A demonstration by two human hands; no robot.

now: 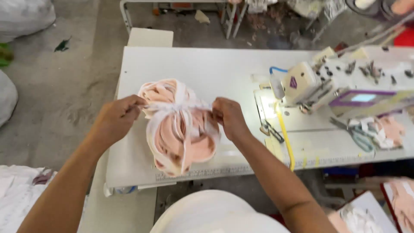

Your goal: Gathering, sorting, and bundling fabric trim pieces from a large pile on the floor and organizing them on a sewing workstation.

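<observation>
Pink and white fabric pieces form a rounded bundle [179, 127] at the centre of the frame, resting on the white surface [215, 69] near its front edge. A white strip [179, 105] runs across the top of the bundle, gathered into a knot-like bunch in the middle.

Left hand [116, 118]: clenched on the left end of the white strip, fingers pinched at the upper left of the bundle, touching it.

Right hand [228, 117]: clenched on the right end of the same strip, at the upper right of the bundle. Both hands sit level with each other, the bundle between them.

A ruler scale [202, 172] runs along the front edge of the surface, just below the bundle.

Right of the hands stands a cream sewing machine [340, 84] with a small lit screen, well apart from the bundle. A yellow tape [285, 138] hangs down across the surface beside the right wrist. Scissors [355, 134] lie below the machine, next to a small heap of pink and white scraps [386, 129].

At lower right, more pink pieces [403, 200] lie in a red-edged tray. White sacks [23, 17] sit on the concrete floor [64, 95] at upper left. White cloth [15, 194] lies at lower left.
</observation>
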